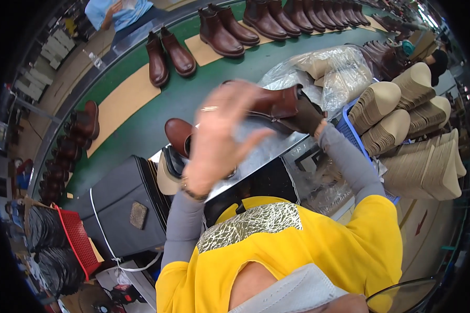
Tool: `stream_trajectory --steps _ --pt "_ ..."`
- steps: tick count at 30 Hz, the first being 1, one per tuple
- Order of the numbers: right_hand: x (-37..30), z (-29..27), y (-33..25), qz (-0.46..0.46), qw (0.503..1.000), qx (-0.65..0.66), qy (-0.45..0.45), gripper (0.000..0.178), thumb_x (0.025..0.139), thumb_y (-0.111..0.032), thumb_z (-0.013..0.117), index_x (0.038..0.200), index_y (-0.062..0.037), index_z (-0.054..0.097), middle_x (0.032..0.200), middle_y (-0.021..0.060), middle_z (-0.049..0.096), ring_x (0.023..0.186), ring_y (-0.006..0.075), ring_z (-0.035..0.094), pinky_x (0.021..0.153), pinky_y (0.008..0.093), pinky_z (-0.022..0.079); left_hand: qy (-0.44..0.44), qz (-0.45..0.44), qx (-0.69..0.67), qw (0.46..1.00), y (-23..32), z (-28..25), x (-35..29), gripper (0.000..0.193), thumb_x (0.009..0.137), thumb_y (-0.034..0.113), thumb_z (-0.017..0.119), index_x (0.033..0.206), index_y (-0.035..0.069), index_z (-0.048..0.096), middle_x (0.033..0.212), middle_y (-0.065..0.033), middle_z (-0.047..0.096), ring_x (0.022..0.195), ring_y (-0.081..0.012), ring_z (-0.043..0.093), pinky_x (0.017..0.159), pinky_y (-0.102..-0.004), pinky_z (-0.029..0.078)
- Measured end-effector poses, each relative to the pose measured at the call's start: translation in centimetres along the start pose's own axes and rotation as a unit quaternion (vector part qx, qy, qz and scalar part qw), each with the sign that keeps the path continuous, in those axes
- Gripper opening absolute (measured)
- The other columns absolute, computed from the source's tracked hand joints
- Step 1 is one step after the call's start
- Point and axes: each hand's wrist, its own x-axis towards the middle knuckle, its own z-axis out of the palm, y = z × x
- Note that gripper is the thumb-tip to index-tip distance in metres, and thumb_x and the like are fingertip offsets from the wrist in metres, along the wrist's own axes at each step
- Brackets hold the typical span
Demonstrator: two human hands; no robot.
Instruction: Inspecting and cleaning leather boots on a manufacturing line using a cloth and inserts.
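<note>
Grey mask (292, 292) up close! Left hand (222, 128) a blur, fingers spread wide before the brown boot (275, 102), contact unclear; right hand (317, 127) mostly hidden at its shaft, grip unreadable. Boots (222, 34) line the green surface (141, 130); a blue-shirted person (128, 18) beyond.

A blurred left hand (220, 133) spreads before a brown boot (274, 101), the right forearm (347, 154) at its shaft, near stacked beige pieces (384, 136).
</note>
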Motion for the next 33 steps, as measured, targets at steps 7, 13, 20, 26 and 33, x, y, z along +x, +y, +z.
stream_trajectory --steps 7,13,20,26,33 --pt "-4.2 -2.9 -8.4 -0.196 0.938 -0.083 0.273 0.04 0.078 -0.017 0.072 0.115 -0.0036 0.061 0.115 0.0108 0.061 0.106 0.0212 0.058 0.094 0.0361 0.045 0.136 -0.047 -0.388 0.91 -2.8 -2.2 0.7 0.115 0.064 0.046 0.083 0.148 0.008 0.014 0.144 -0.0238 0.033 0.132 -0.035 0.037 0.11 -0.0477 0.028" --pt "2.9 -12.0 -22.4 0.268 0.96 -0.059 -0.057 0.071 0.078 -0.027 0.073 0.135 -0.0042 0.037 0.139 0.0096 0.036 0.128 0.0225 0.034 0.108 0.0405 0.029 0.083 0.248 -0.49 0.832 1.1 -6.5 1.5 0.11 0.047 0.048 0.091 0.137 0.018 0.036 0.121 -0.0212 0.048 0.115 -0.0404 0.047 0.101 -0.0619 0.035" --pt "10.1 -9.1 -40.7 0.414 0.887 -0.175 -0.104 0.076 0.077 -0.032 0.073 0.137 -0.0057 0.034 0.141 0.0082 0.033 0.129 0.023 0.031 0.109 0.0422 0.026 0.046 0.209 -0.405 0.889 1.9 -9.8 -0.3 0.039 0.093 0.033 0.052 0.13 0.024 0.041 0.111 -0.0202 0.05 0.109 -0.04 0.05 0.097 -0.065 0.039" --pt "9.6 -6.1 -38.6 0.443 0.857 -0.255 -0.06 0.074 0.076 -0.032 0.073 0.135 -0.0073 0.037 0.137 0.007 0.038 0.127 0.0216 0.036 0.108 0.0416 0.027 0.137 0.175 -0.285 0.932 6.0 -8.3 -2.3 0.021 0.093 0.038 0.045 0.108 0.023 0.046 0.095 -0.017 0.052 0.091 -0.0364 0.057 0.087 -0.0619 0.045" --pt "14.6 -1.0 -45.3 0.453 0.82 -0.344 -0.07 0.071 0.075 -0.031 0.073 0.134 -0.009 0.041 0.134 0.0056 0.043 0.124 0.0199 0.041 0.108 0.0409 0.028 -0.009 0.163 -0.446 0.88 2.4 -10.7 -2.2 0.034 0.096 0.037 0.043 0.122 0.016 0.048 0.109 -0.0143 0.053 0.107 -0.0366 0.05 0.101 -0.063 0.032"
